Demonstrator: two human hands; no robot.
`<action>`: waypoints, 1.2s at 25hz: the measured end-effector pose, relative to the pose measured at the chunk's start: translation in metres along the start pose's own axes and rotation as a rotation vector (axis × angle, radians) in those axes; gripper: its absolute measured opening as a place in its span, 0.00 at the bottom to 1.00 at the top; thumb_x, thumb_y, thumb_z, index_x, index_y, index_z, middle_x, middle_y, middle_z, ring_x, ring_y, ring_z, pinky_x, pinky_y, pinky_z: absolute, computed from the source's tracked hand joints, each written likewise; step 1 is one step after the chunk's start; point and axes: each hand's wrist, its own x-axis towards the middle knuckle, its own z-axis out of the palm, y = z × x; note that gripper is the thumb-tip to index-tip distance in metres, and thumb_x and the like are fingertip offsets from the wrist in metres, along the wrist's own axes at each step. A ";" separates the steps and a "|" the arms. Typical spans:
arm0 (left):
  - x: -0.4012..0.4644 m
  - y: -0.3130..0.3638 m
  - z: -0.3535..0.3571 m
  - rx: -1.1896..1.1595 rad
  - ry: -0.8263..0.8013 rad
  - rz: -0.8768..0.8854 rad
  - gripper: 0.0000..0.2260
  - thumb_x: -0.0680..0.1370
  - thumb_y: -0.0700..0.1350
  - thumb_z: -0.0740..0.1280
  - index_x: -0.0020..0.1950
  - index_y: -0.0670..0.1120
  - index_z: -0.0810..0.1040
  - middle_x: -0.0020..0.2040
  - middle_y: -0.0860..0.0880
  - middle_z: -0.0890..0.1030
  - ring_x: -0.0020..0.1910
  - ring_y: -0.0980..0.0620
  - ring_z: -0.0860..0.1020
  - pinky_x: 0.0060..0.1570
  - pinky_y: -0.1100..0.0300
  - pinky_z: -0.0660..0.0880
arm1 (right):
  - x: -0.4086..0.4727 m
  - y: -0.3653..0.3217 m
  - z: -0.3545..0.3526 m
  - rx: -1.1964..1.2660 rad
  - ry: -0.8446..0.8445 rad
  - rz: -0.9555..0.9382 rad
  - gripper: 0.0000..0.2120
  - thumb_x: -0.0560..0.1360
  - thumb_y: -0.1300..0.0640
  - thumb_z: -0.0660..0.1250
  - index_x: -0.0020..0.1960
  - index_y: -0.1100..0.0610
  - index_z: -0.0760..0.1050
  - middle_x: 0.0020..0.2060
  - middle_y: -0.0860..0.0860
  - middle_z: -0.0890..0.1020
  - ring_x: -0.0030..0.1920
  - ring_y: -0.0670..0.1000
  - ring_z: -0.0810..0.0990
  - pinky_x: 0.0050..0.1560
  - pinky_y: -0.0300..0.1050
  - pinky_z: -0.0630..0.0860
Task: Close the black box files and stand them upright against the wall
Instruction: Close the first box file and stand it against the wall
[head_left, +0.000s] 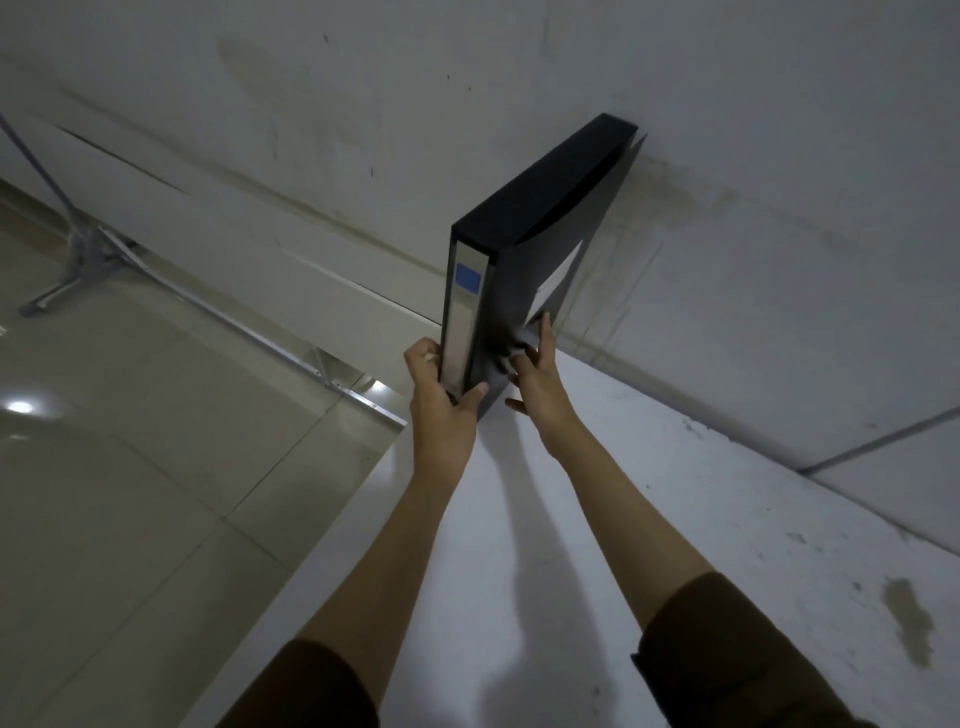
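Note:
One black box file (524, 249) stands upright on the white table (597, 519), its far end against the wall (467, 104). Its spine faces me and carries a silver label with a blue square. My left hand (441, 400) grips the bottom of the spine, thumb on the right side. My right hand (537, 379) lies with fingers spread against the file's right side, where a cover flap (597, 228) stands slightly ajar and shows white inside. No other file is in view.
The table's left edge runs diagonally just left of the file, with a tiled floor (130, 467) below. A grey metal stand (78, 260) and a rail sit by the wall at the left. Stains mark the table at the right.

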 end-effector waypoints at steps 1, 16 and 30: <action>0.001 0.000 0.002 -0.005 -0.003 -0.006 0.28 0.72 0.35 0.69 0.64 0.49 0.58 0.65 0.42 0.73 0.64 0.46 0.75 0.62 0.49 0.75 | 0.002 -0.001 -0.001 -0.004 0.006 0.008 0.30 0.80 0.56 0.52 0.74 0.40 0.39 0.76 0.53 0.56 0.73 0.59 0.61 0.67 0.58 0.66; 0.002 0.018 -0.001 0.048 -0.013 -0.015 0.30 0.70 0.39 0.73 0.67 0.45 0.61 0.66 0.44 0.72 0.65 0.47 0.72 0.58 0.60 0.72 | -0.013 -0.018 -0.015 -0.106 0.114 -0.033 0.26 0.80 0.55 0.54 0.75 0.50 0.48 0.76 0.54 0.56 0.73 0.59 0.60 0.70 0.61 0.64; -0.114 0.074 0.020 0.121 0.151 0.269 0.10 0.74 0.41 0.67 0.53 0.44 0.72 0.53 0.47 0.73 0.53 0.50 0.68 0.54 0.55 0.71 | -0.142 -0.052 -0.113 -0.126 0.168 -0.170 0.16 0.79 0.57 0.53 0.66 0.54 0.66 0.67 0.53 0.68 0.61 0.51 0.70 0.56 0.46 0.72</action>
